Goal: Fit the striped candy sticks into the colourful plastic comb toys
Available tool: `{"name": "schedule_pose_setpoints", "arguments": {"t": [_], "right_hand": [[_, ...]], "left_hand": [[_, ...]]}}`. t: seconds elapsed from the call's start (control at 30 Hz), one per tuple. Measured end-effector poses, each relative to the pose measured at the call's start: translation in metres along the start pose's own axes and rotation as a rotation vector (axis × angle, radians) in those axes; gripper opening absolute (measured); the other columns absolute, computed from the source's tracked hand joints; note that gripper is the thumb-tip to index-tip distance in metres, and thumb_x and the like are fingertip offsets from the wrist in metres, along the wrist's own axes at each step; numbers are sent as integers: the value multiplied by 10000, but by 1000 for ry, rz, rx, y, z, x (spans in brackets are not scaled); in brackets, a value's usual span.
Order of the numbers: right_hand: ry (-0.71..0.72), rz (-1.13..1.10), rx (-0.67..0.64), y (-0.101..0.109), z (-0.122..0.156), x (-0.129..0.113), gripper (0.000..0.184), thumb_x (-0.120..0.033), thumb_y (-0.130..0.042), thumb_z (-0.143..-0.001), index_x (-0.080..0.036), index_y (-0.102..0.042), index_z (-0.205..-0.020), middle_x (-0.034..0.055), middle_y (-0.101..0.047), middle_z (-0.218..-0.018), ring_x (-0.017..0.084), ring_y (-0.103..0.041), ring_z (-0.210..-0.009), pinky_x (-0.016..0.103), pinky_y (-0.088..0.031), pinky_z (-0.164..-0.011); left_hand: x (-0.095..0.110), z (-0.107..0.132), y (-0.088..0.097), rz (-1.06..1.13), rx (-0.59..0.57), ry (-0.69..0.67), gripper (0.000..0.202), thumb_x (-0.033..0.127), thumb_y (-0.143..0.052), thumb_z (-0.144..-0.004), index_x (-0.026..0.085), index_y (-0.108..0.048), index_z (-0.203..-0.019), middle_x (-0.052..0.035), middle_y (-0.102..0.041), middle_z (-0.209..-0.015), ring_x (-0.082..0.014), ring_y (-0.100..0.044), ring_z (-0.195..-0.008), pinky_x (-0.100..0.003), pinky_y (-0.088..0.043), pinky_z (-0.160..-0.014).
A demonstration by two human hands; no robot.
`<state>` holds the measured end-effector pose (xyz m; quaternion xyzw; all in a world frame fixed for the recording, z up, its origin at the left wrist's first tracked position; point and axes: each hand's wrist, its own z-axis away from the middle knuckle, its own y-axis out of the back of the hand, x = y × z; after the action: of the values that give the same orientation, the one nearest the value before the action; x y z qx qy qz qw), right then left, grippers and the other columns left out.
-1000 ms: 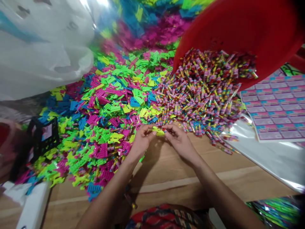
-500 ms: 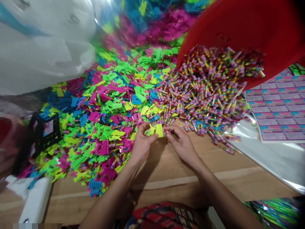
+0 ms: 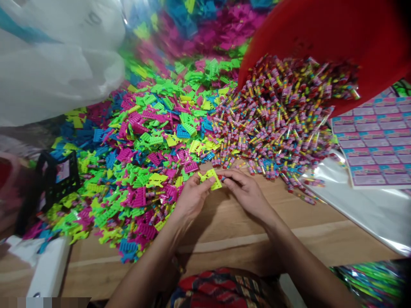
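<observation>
Pinching a yellow-green plastic comb piece point(image 3: 210, 179) in our L hand point(image 3: 192, 197), we're holding it btwn both hands, w/ its long axis tilted across the gap. Our R hand point(image 3: 247, 192) is gripping a small striped candy stick point(image 3: 221, 177) btwn thumb & fingers, right up against the piece's R edge; most of the stick is hidden by the fingers. Both hands are closed on their items & sit close together, though we can't tell if they're touching. R hand is nearer the stick, L hand nearer the comb's far end.

We're working over a bare wooden surface point(image 3: 224, 252). On our L, a big heap of neon plastic comb pieces point(image 3: 138, 162) is spreading across it, & a heap of striped candy sticks point(image 3: 272, 124) is spilling from a tilted red plastic basin point(image 3: 321, 42) ahead to the R. Further R, a printed label sheet point(image 3: 375, 145) is lying on a clear plastic sheet point(image 3: 359, 214). A black crate point(image 3: 58, 179) & a white plastic bag point(image 3: 54, 72) are sitting far L, w/ patterned cloth point(image 3: 218, 286) showing at our lap.
</observation>
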<state>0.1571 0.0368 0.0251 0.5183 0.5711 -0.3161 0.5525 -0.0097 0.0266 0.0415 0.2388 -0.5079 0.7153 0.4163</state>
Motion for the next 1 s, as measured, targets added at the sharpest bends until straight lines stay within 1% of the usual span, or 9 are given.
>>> {"name": "schedule_pose_setpoints", "arguments": {"t": [0.13,0.23,0.43,0.53,0.63,0.73,0.83,0.93,1.0], "right_hand": [[-25,-61,-48,4,0,0,260,-310,-552,-994,-266,-723,-1184,51,-707,-1213,214,-640,-1145,380,-477,-1022],[-53,-104,-29,5,0,-1,232,-340,-615,-958,-248,-733,-1135,55,-725,-1146,222,-655,-1098,384,-502,-986],[-49,-158,-4,5,3,-1,177,-322,-681,-921,-234,-731,-1066,45,-729,-1057,208,-662,-1021,358,-516,-936],[-43,-201,-36,8,4,3,175,-326,-689,-919,-230,-727,-1060,47,-720,-1060,203,-660,-1018,346,-516,-919],[-3,-203,-75,12,4,6,160,-333,-697,-914,-222,-737,-1021,51,-714,-1041,202,-659,-1000,346,-514,-901],[40,-148,-104,15,3,7,140,-318,-679,-927,-216,-740,-999,55,-717,-1005,203,-663,-959,353,-520,-877],[107,-47,-90,14,4,6,118,-277,-637,-950,-218,-730,-992,60,-717,-989,209,-664,-949,364,-523,-868],[174,53,-80,10,7,6,135,-217,-581,-969,-229,-712,-999,59,-703,-980,206,-657,-956,368,-519,-873],[180,77,-81,7,9,7,155,-201,-558,-973,-236,-702,-1016,63,-694,-992,208,-654,-968,372,-521,-874]], "left_hand": [[3,2,1,-23,-2,67,374,273,-898,-609,170,-684,-899,-32,-735,-919,-182,-670,-877,-300,-490,-809],[3,2,1,-7,6,96,384,258,-900,-598,175,-682,-903,-35,-738,-939,-198,-679,-905,-309,-501,-801],[5,2,-2,-19,-7,108,390,243,-921,-544,158,-698,-852,-38,-741,-879,-188,-679,-843,-293,-509,-767],[6,3,-2,-26,-41,145,395,260,-923,-542,154,-707,-855,-42,-742,-866,-179,-670,-802,-287,-508,-740],[4,5,-1,-46,-43,149,382,272,-915,-566,151,-699,-858,-34,-731,-846,-152,-648,-752,-278,-494,-728],[0,5,0,-88,-41,102,365,276,-899,-592,153,-674,-852,-16,-710,-812,-140,-629,-728,-269,-469,-722],[-5,5,1,-161,-70,15,316,294,-860,-646,153,-657,-844,-18,-707,-819,-153,-625,-756,-283,-462,-765],[-8,7,1,-305,-13,-113,248,290,-804,-710,156,-649,-850,-26,-714,-854,-170,-621,-806,-292,-454,-798],[-8,9,1,-395,39,-166,237,280,-790,-724,158,-650,-872,-29,-715,-875,-181,-622,-842,-295,-450,-816]]}}
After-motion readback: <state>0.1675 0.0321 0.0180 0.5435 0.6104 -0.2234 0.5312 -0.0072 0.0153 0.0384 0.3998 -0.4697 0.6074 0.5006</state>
